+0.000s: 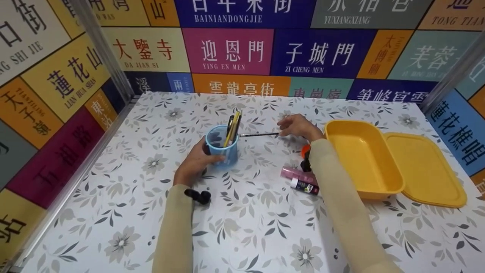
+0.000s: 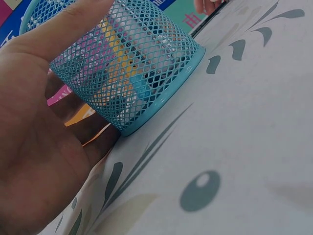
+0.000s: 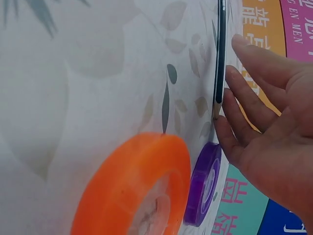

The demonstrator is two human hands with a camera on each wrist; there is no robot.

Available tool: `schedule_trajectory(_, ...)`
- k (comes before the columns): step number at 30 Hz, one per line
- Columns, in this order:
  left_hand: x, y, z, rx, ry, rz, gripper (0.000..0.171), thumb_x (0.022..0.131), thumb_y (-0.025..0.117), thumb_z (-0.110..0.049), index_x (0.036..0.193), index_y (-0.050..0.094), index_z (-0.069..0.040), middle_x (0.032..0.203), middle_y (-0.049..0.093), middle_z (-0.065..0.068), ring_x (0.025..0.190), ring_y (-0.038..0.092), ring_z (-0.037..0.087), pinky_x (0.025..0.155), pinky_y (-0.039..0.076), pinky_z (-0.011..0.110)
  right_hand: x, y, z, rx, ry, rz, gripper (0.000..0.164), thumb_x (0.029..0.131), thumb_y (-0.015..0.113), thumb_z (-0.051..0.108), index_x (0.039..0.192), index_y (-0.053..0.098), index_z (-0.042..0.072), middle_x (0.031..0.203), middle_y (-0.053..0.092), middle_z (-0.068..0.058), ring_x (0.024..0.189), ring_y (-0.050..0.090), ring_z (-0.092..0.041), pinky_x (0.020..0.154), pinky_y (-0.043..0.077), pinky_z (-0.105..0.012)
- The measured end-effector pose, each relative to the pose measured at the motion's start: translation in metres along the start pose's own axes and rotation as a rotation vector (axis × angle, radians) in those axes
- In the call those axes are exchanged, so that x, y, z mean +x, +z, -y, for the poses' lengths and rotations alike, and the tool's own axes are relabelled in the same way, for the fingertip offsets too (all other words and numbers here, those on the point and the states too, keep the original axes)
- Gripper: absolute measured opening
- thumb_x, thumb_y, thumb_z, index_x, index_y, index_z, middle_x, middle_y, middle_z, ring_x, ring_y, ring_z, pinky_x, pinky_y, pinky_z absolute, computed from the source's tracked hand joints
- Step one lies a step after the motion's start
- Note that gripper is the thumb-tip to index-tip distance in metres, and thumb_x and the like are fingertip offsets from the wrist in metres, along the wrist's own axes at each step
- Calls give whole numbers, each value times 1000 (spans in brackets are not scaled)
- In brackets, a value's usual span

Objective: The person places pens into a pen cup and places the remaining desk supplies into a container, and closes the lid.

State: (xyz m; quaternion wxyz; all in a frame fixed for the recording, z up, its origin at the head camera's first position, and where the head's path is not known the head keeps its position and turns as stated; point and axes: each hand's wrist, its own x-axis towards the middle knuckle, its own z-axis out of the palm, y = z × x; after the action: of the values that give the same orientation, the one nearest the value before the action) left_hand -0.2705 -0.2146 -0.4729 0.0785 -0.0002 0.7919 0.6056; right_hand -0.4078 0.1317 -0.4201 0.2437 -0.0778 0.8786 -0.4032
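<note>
My left hand (image 1: 194,161) grips a light blue mesh pen cup (image 1: 226,155), its thumb across the near side and fingers round the back. Yellow and dark pencils (image 1: 234,127) stand leaning in the cup. In the left wrist view the cup (image 2: 132,63) appears tilted by the camera angle, its base at or just above the table. My right hand (image 1: 299,127) is beside a dark pencil (image 1: 261,134) lying on the table, sharpened tip toward the hand. The right wrist view has the fingertips (image 3: 229,95) right at the pencil (image 3: 221,54), loosely bent, not closed round it.
An orange tape roll (image 3: 132,181) and a purple one (image 3: 203,186) stand near my right hand. By the right sleeve lie a pink tube (image 1: 293,173) and a glue stick (image 1: 304,186). A yellow box (image 1: 360,151) and its lid (image 1: 426,167) are at the right.
</note>
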Motion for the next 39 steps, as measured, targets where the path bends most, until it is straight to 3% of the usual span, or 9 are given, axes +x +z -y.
schedule_trajectory(10, -1, 2, -3, 8, -41, -15, 109, 64, 94, -37, 154, 33, -34, 160, 40, -5, 152, 28, 19, 129, 17, 44, 0, 3, -1, -70, 35, 8, 48, 89, 67, -3, 134, 64, 13, 134, 61, -11, 119, 55, -25, 114, 44, -44)
schedule_trajectory(14, -1, 2, -3, -6, -20, -8, 110, 65, 94, -36, 156, 32, -30, 160, 39, -2, 152, 30, 19, 129, 19, 42, -1, 6, -1, -65, 14, 11, 44, 89, 66, -7, 130, 66, 8, 122, 63, -11, 106, 54, -21, 104, 50, -37)
schedule_trajectory(19, -1, 2, -3, -2, -17, -11, 110, 66, 94, -36, 156, 31, -29, 160, 39, -3, 152, 29, 18, 129, 19, 41, -1, 7, 1, -60, 51, 8, 36, 91, 65, -6, 123, 69, 8, 105, 62, -8, 95, 53, -21, 91, 50, -30)
schedule_trajectory(27, 0, 1, -2, 12, -51, -10, 111, 64, 94, -38, 155, 31, -33, 161, 38, -4, 153, 28, 18, 129, 18, 42, -4, 7, 2, -76, 69, 32, 29, 94, 64, 1, 122, 69, 9, 117, 60, -10, 100, 51, -24, 96, 48, -33)
schedule_trajectory(35, 2, 1, -2, 21, -59, 11, 109, 70, 92, -32, 158, 26, -32, 162, 35, -4, 153, 26, 18, 129, 17, 41, -7, 1, 2, -144, 12, 91, 38, 96, 64, 11, 134, 63, 13, 121, 62, -12, 103, 55, -25, 104, 49, -41)
schedule_trajectory(39, 2, 1, -2, 20, -64, 14, 109, 69, 92, -34, 157, 27, -33, 162, 35, -5, 153, 26, 17, 129, 17, 42, -7, 0, 5, -122, 12, 76, 40, 96, 63, 13, 136, 61, 14, 126, 62, -13, 104, 55, -27, 103, 50, -42)
